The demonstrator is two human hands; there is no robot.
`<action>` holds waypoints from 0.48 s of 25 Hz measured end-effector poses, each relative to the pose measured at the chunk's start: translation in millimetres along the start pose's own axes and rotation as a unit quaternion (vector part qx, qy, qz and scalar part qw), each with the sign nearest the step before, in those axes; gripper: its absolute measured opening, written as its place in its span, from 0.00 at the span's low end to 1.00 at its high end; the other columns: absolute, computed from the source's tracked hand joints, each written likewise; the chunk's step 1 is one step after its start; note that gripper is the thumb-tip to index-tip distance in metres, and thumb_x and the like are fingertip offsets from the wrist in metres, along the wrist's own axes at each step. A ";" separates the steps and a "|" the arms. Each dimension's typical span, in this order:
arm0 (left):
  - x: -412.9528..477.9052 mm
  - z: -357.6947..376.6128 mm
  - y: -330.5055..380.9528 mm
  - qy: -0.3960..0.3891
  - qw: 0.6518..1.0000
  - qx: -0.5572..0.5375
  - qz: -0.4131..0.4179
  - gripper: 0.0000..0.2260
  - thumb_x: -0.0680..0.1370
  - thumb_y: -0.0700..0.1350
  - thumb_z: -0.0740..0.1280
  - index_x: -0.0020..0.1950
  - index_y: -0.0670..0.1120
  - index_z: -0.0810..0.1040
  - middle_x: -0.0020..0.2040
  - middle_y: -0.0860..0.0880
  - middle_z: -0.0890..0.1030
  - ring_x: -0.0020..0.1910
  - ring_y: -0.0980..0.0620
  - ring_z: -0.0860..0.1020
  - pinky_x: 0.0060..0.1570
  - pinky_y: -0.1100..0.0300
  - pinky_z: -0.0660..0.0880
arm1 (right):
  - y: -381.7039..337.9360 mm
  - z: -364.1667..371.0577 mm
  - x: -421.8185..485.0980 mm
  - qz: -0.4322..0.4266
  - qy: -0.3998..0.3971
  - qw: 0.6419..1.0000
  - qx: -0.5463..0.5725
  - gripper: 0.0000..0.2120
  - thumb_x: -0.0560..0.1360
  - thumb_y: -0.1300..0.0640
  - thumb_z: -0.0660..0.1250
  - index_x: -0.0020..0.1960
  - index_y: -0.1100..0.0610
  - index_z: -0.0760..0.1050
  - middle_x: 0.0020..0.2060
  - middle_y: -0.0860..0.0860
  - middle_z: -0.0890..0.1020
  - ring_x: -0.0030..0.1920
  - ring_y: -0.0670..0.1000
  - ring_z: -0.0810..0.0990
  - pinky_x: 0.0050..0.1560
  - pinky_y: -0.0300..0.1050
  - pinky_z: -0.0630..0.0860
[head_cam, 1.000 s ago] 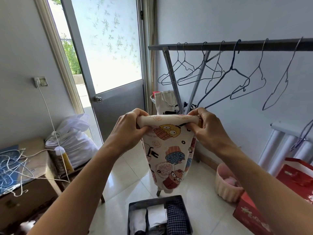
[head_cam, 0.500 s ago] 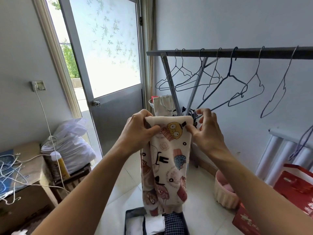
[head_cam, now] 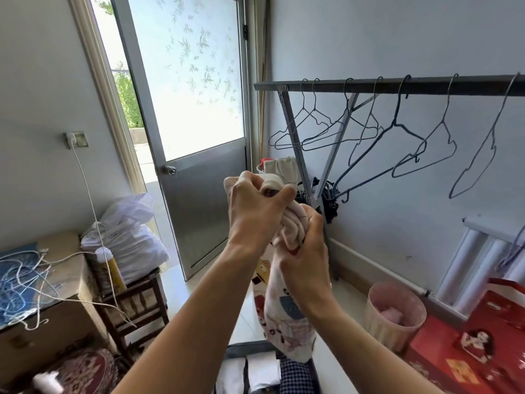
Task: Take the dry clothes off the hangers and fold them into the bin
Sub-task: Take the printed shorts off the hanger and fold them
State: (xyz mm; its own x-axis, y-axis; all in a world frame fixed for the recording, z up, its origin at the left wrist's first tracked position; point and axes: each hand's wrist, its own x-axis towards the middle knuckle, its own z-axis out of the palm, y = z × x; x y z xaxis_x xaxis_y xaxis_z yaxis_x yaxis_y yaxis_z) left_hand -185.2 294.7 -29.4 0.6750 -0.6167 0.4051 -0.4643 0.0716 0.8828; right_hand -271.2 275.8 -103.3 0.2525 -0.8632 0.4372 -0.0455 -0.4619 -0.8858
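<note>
A cream cartoon-print garment (head_cam: 287,319) hangs bunched between both hands in mid-air. My left hand (head_cam: 257,211) grips its top end, and my right hand (head_cam: 305,260) is closed around it a little lower. Its tail dangles just above the dark bin (head_cam: 241,348) on the floor, which holds folded white and checked clothes. Several bare wire hangers (head_cam: 321,129) hang on the grey rack bar (head_cam: 397,86) at upper right; no clothes remain on the ones in view.
A pink ribbed basket (head_cam: 395,314) and red gift bags (head_cam: 483,336) stand on the floor to the right. A radiator (head_cam: 488,265) lines the right wall. At left, a wooden stool (head_cam: 136,302), white bags, a cabinet with tangled cords. The door stands ajar.
The garment was held spread by its top edge between both hands; now it is gathered narrow, with my right hand slid down below my left. The view tilted slightly down.
</note>
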 end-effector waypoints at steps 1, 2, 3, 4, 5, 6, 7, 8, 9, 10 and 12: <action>-1.6 -1.1 2.3 -0.020 1.000 -0.023 0.006 0.24 0.63 0.58 0.79 0.47 0.47 0.73 0.54 0.48 0.71 0.47 0.53 0.78 0.45 0.60 0.79 | -0.8 -1.6 3.7 0.002 0.007 1.000 0.009 0.19 0.75 0.61 0.68 0.62 0.49 0.67 0.45 0.42 0.79 0.45 0.45 0.80 0.49 0.54 0.80; -3.8 -3.5 4.5 -0.046 0.997 -0.054 0.011 0.27 0.60 0.63 0.78 0.48 0.49 0.73 0.56 0.47 0.73 0.48 0.53 0.79 0.45 0.60 0.80 | -3.2 -5.1 6.9 0.010 0.005 1.000 0.022 0.12 0.76 0.60 0.66 0.57 0.50 0.69 0.43 0.46 0.79 0.44 0.49 0.81 0.46 0.55 0.81; -5.3 -7.5 4.1 -0.065 0.995 -0.079 0.018 0.28 0.58 0.66 0.75 0.49 0.51 0.72 0.58 0.46 0.73 0.50 0.53 0.80 0.43 0.63 0.80 | -5.2 -9.3 10.8 0.022 0.000 0.999 0.043 0.08 0.77 0.59 0.66 0.54 0.52 0.70 0.42 0.50 0.79 0.44 0.53 0.81 0.45 0.55 0.81; -5.4 -13.5 -0.8 -0.063 0.994 -0.089 0.030 0.30 0.58 0.67 0.74 0.51 0.51 0.72 0.60 0.46 0.73 0.51 0.54 0.79 0.40 0.67 0.79 | -7.3 -13.9 14.8 0.038 -0.003 0.997 0.072 0.05 0.77 0.59 0.66 0.52 0.53 0.72 0.43 0.54 0.81 0.44 0.57 0.82 0.44 0.54 0.82; -4.6 -21.6 -11.6 -0.046 0.995 -0.087 0.034 0.32 0.59 0.66 0.73 0.55 0.51 0.71 0.62 0.46 0.72 0.54 0.55 0.77 0.37 0.70 0.78 | -9.5 -19.0 18.9 0.063 -0.004 0.992 0.108 0.04 0.77 0.59 0.67 0.51 0.55 0.74 0.43 0.56 0.82 0.43 0.58 0.83 0.43 0.54 0.83; -3.7 -30.5 -25.2 -0.038 0.996 -0.080 0.025 0.36 0.59 0.67 0.73 0.61 0.51 0.70 0.64 0.46 0.70 0.57 0.55 0.76 0.38 0.70 0.77 | -11.5 -24.4 23.9 0.097 0.000 0.984 0.151 0.03 0.76 0.60 0.68 0.50 0.57 0.76 0.44 0.58 0.83 0.43 0.58 0.84 0.41 0.52 0.83; -3.9 -39.3 -40.9 -0.060 0.994 -0.089 -0.005 0.43 0.57 0.68 0.74 0.66 0.50 0.67 0.67 0.46 0.70 0.60 0.51 0.75 0.42 0.67 0.77 | -14.1 -29.8 29.0 0.131 0.005 0.972 0.193 0.03 0.76 0.61 0.68 0.49 0.59 0.77 0.44 0.59 0.84 0.41 0.58 0.85 0.39 0.51 0.83; -6.3 -46.1 -57.0 -0.115 0.985 -0.121 -0.047 0.50 0.55 0.70 0.76 0.71 0.50 0.65 0.69 0.44 0.71 0.63 0.47 0.76 0.48 0.60 0.79 | -16.2 -34.9 33.2 0.161 0.003 0.959 0.233 0.04 0.76 0.62 0.68 0.49 0.61 0.78 0.43 0.60 0.85 0.38 0.57 0.85 0.36 0.49 0.82; -11.9 -50.8 -71.5 -0.186 0.964 -0.167 -0.093 0.54 0.54 0.70 0.78 0.72 0.48 0.65 0.68 0.42 0.75 0.62 0.43 0.78 0.52 0.54 0.80 | -18.9 -39.3 36.6 0.187 -0.007 0.944 0.270 0.05 0.75 0.62 0.68 0.50 0.63 0.78 0.42 0.61 0.84 0.36 0.57 0.84 0.34 0.48 0.82; -20.0 -53.6 -82.5 -0.253 0.936 -0.207 -0.129 0.53 0.54 0.68 0.79 0.71 0.43 0.67 0.64 0.39 0.79 0.59 0.40 0.80 0.52 0.49 0.80 | -18.7 -42.1 39.4 0.206 -0.019 0.932 0.298 0.08 0.75 0.62 0.68 0.52 0.65 0.78 0.42 0.62 0.84 0.35 0.58 0.84 0.34 0.49 0.81; -32.9 -54.8 -94.3 -0.314 0.902 -0.247 -0.165 0.43 0.56 0.64 0.81 0.63 0.41 0.77 0.57 0.37 0.83 0.55 0.38 0.82 0.50 0.49 0.81 | -18.9 -44.0 42.1 0.226 -0.048 0.919 0.320 0.13 0.75 0.62 0.67 0.56 0.67 0.78 0.45 0.64 0.84 0.37 0.60 0.84 0.38 0.53 0.82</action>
State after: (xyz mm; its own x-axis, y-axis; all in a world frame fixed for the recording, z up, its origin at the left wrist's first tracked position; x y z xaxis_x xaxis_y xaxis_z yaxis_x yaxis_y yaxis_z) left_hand -132.2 351.2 -112.9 0.1995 -0.9796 0.0228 0.1188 0.0473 0.9918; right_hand -302.3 239.2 -61.3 0.4334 -0.9011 0.0139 0.4034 0.1801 -0.8971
